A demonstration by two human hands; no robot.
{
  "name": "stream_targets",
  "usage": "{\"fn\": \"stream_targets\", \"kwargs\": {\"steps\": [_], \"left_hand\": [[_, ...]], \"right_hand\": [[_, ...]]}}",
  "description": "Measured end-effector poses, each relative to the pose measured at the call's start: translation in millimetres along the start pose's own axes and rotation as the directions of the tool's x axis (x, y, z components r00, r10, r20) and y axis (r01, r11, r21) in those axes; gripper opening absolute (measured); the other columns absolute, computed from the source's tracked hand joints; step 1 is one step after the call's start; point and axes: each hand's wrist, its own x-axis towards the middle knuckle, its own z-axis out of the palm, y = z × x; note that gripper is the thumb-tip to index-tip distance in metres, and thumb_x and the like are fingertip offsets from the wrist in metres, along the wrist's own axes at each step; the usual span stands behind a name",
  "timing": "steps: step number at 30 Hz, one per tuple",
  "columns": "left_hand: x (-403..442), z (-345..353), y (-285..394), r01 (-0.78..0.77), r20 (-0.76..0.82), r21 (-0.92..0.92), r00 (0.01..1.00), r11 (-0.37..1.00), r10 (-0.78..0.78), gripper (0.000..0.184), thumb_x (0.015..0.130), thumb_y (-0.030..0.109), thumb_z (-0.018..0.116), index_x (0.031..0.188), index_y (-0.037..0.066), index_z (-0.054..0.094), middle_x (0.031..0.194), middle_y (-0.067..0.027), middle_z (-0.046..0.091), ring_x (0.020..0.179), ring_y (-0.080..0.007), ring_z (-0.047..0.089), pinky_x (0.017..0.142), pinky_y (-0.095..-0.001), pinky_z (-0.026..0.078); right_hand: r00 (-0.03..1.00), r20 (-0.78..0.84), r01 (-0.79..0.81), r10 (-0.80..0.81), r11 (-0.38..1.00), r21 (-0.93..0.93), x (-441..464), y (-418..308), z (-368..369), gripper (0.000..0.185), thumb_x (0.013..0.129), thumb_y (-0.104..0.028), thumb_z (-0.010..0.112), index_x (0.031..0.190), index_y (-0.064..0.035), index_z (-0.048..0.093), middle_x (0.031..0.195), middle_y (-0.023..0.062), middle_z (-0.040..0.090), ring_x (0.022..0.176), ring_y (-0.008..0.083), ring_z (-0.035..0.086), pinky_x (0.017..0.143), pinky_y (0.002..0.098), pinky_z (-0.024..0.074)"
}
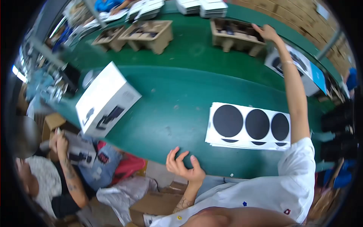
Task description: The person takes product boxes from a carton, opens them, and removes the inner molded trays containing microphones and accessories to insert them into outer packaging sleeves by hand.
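My right hand [267, 33] reaches far across the bench and grips the right end of a brown molded-pulp tray [236, 44]. Dark parts, too small to name, lie inside that tray. My left hand [185, 166] hovers at the bench's near edge, holding nothing, its fingers apart and loosely curled. Under my right arm lies a stack of white sheets [247, 141] printed with large black circles. A white printed box [107, 100] stands at the left of the bench, a dark device pictured on its side.
Two more pulp trays [159, 43] [113, 43] sit at the back left. Flat white stacks [213, 9] lie behind. A printed box [298, 68] stands beyond my right arm. At lower left a seated co-worker [45, 181] handles a grey printed box [81, 149].
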Motion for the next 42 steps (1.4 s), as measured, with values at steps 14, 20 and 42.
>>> {"fn": "stream_targets", "kwargs": {"steps": [14, 20, 42], "left_hand": [[-8, 2, 0, 0.010, -0.073, -0.004, 0.997, 1.000, -0.010, 0.011, 0.079, 0.011, 0.059, 0.090, 0.008, 0.060, 0.110, -0.0055, 0.061, 0.117, -0.0292, 0.048, 0.102, -0.0451, 0.025], [-10, 5, -1, 0.004, -0.121, -0.012, 0.993, 1.000, -0.005, 0.018, 0.074, 0.004, 0.054, 0.091, 0.008, 0.060, 0.110, -0.0054, 0.061, 0.117, -0.0278, 0.048, 0.102, -0.0440, 0.026], [-14, 14, -2, -0.065, -0.305, -0.152, 0.952, 0.986, 0.015, 0.019, 0.070, -0.009, 0.044, 0.084, -0.001, 0.055, 0.105, -0.0156, 0.061, 0.110, -0.0353, 0.051, 0.094, -0.0454, 0.038]], "right_hand": [[0.893, 0.241, -0.335, 0.379, 0.920, -0.205, -52, -40, 6, 0.098, 0.080, -0.083, 0.031, 0.150, -0.0157, 0.030, 0.159, 0.0180, 0.007, 0.146, 0.0396, 0.001, 0.108, 0.0699, 0.0036], [0.982, 0.035, -0.182, 0.188, 0.974, -0.139, -76, -57, 20, 0.085, 0.090, -0.070, 0.036, 0.154, -0.0179, 0.017, 0.161, 0.0109, 0.003, 0.147, 0.0352, -0.003, 0.108, 0.0692, 0.0020], [0.732, 0.540, 0.297, -0.416, 0.908, 0.296, -415, -144, -113, 0.096, 0.078, -0.046, 0.069, 0.152, -0.0121, 0.019, 0.159, 0.0112, 0.012, 0.147, 0.0333, 0.007, 0.114, 0.0595, 0.0079]]}}
